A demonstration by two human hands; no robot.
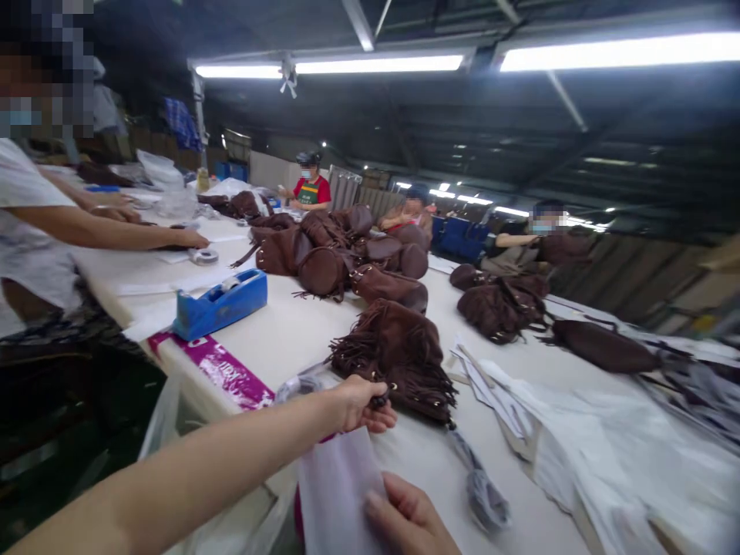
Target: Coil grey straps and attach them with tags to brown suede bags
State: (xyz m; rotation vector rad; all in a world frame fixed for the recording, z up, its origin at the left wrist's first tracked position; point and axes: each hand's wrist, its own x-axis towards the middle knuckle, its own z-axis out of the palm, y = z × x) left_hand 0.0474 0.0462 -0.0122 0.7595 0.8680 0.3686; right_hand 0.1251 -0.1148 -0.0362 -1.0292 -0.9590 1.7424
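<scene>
Apparently leather, fringed brown bag (398, 347) near a flat pale sheet (338, 497).

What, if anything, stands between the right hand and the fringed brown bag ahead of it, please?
The left hand does: it pinches a small dark piece at the near edge of the fringed brown bag, ahead of the right hand, which holds a white sheet. Nothing else visible blocks the way.

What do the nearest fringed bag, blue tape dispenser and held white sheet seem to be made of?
Fringed bag: dull brown leather or imitation, judging by soft folds and cut strips. Blue tape dispenser: probably hard plastic, slightly glossy, with a rigid body. White sheet: smooth, perhaps paper or thin plastic; blur hides its texture.
</scene>
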